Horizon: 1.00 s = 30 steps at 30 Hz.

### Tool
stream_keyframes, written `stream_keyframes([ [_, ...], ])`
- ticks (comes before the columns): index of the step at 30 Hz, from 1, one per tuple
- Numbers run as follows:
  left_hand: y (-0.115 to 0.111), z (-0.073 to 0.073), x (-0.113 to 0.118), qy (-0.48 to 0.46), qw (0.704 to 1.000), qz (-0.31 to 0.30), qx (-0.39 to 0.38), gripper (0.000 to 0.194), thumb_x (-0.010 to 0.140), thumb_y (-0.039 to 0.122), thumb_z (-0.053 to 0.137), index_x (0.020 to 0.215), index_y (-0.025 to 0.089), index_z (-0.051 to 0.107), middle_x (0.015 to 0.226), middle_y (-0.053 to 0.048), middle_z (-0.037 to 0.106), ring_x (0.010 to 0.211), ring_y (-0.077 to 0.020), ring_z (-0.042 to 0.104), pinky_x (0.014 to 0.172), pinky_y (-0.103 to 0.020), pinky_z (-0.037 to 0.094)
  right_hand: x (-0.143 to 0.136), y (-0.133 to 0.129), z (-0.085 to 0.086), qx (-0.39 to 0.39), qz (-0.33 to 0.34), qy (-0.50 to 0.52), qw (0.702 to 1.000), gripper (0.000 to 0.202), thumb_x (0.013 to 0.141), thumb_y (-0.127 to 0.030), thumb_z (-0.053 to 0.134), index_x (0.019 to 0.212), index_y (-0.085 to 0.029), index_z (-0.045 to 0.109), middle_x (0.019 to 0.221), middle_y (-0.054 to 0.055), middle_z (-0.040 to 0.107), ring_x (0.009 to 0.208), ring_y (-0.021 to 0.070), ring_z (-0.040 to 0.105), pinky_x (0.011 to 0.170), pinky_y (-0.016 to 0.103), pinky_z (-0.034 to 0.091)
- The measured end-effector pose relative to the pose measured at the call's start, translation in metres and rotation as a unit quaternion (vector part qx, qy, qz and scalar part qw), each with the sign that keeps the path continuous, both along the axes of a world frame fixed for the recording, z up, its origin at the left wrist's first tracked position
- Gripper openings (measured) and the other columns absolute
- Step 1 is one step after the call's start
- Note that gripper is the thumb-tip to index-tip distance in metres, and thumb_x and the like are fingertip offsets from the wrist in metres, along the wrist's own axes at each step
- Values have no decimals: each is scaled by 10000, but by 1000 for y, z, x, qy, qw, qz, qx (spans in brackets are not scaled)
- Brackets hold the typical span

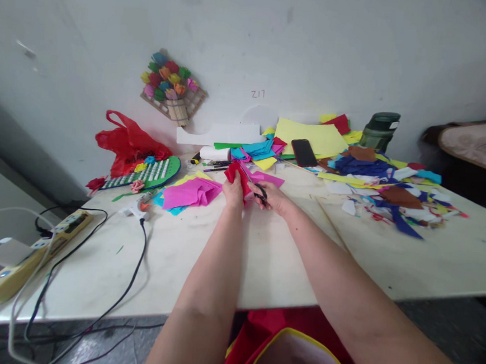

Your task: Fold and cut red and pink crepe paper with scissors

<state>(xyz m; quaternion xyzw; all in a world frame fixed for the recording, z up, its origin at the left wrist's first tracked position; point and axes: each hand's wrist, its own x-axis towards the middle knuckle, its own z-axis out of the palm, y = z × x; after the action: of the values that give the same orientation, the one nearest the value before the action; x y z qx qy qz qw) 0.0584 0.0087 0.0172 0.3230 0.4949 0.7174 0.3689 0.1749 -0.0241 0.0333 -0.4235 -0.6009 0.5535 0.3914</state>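
Note:
My left hand (234, 192) is closed on a piece of red paper (238, 174) above the middle of the white table. Just to its right, my right hand (270, 197) holds black-handled scissors (261, 191), whose blades point up and left and touch or overlap the red paper. Behind the scissors lies a pink sheet (268, 178). Left of my left hand, a folded stack of magenta paper (191, 193) rests over blue and yellow sheets.
Colored scraps (397, 197) cover the table's right side, near a dark green bottle (380, 131) and a phone (304, 152). A glue gun (140, 207), a power strip (30, 260) with cords and a red bag (131, 139) are at left. A thin stick (332, 224) lies right.

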Motion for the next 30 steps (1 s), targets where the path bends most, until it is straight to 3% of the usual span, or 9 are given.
stream_keyframes([
  [7, 2, -3, -1, -6, 1000, 1, 8, 350, 683, 447, 575, 802, 119, 596, 692, -55, 589, 645, -151, 563, 622, -273, 435, -1, 4, -3, 12, 15, 1, 1000, 380, 711, -547, 567, 741, -176, 488, 421, -69, 458, 277, 45, 407, 238, 145, 174],
  [17, 1, -2, -2, -18, 1000, -5, 12, 360, 659, 467, 595, 776, 127, 585, 668, -36, 582, 559, -120, 533, 557, -249, 421, -4, 2, -3, 13, 0, 4, 1000, 333, 696, -461, 627, 841, -185, 508, 443, -77, 482, 285, 47, 422, 240, 137, 173],
  [30, -6, 4, 3, -46, 997, -55, 21, 317, 661, 426, 612, 745, 124, 568, 612, -28, 556, 541, -126, 534, 580, -268, 436, 4, 2, -5, 11, 43, 47, 998, 417, 704, -570, 562, 671, -170, 448, 452, -37, 513, 315, 60, 463, 252, 144, 214],
])
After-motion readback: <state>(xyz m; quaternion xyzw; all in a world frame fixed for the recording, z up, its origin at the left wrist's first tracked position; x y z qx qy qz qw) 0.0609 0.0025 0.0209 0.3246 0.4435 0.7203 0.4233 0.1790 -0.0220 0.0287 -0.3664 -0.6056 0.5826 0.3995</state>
